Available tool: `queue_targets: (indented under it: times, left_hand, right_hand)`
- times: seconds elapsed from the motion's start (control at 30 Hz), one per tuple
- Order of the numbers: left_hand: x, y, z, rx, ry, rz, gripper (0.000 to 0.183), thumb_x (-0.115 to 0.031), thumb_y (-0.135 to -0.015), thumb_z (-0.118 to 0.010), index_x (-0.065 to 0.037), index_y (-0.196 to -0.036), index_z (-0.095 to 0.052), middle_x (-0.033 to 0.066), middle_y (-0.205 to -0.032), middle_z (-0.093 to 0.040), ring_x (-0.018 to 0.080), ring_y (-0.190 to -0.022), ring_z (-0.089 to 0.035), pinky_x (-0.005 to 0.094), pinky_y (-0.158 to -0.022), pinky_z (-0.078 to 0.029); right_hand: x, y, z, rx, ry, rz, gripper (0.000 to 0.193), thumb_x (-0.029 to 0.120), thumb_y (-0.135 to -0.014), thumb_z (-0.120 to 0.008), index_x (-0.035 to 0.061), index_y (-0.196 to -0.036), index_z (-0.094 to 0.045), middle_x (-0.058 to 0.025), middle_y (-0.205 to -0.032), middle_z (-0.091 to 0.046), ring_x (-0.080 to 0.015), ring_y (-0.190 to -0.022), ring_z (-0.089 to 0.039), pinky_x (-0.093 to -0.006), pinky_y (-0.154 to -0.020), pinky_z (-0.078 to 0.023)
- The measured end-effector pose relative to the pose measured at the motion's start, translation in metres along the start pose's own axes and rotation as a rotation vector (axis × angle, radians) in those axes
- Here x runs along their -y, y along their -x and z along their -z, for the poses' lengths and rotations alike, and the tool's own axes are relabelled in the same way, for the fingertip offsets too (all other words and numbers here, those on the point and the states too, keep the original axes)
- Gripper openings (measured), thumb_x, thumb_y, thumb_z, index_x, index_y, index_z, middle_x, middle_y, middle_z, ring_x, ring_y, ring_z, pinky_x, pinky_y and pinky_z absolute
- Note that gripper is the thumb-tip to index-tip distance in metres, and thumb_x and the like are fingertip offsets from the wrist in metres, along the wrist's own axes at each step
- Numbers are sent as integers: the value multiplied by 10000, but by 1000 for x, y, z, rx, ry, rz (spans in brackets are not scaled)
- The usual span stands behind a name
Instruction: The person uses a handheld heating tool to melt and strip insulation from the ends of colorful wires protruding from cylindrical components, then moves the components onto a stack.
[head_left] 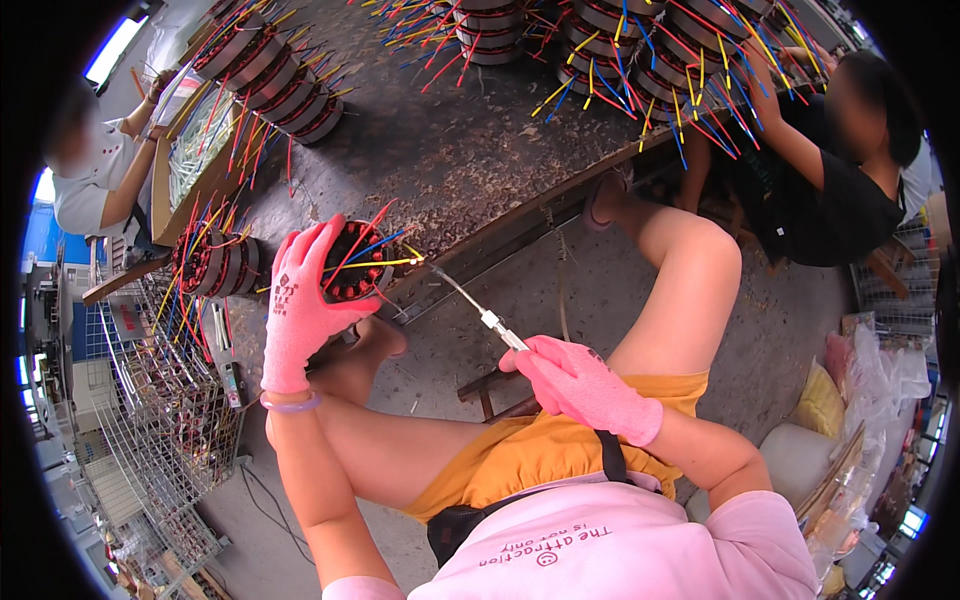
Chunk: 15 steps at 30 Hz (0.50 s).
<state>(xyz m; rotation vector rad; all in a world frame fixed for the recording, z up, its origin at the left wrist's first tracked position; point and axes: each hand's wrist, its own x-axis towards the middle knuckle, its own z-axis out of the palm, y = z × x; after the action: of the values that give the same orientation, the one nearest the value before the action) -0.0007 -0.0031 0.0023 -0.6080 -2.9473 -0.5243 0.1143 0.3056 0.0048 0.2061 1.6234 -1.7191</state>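
Note:
My left hand [305, 310], in a pink glove, is wrapped round a motor stator [352, 283] at the near edge of the bench. Red windings fill the stator's ring, and red, blue and yellow lead wires stick out of it toward the right. My right hand [590, 388], gloved in pink too, grips the pale handle of a slim tool [490, 319] with a thin metal rod. The rod's tip meets the ends of the yellow leads, where a small bright spot shows. Whether that spot is a flame or a glint, I cannot tell.
Stacked stators [270, 85] with coloured leads stand on the dark bench [430, 150]; more stators [215, 262] lie left of my left hand. A wire rack [150, 430] is at the left. One person [100, 190] works at far left, another [810, 170] at far right.

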Motion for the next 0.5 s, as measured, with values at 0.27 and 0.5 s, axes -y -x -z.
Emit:
queue_targets:
  times: [0.27,0.5]
  left_hand:
    - [-1,-1,0,15,9,20,913,-255,-558,-862,-56,-1380,-518,171,-1342,-551,419,-1265,-458,492,-1106,-356]
    - [0,0,0,23,0,38,935,-265,-564,-868,-76,-1404,-503,171,-1361,-539,422,-1297,-436,498,-1130,-332]
  right_hand:
    - [-5,-1,1,-3,27,14,302,279,-1021,-489,14,-1086,-618,-5,-655,-487,-80,-544,-443,-263,-526,-387]
    - [-4,-1,0,-12,37,19,300,284,-1017,-494,18,-1077,-618,-5,-643,-489,-83,-539,-461,-267,-526,-394]
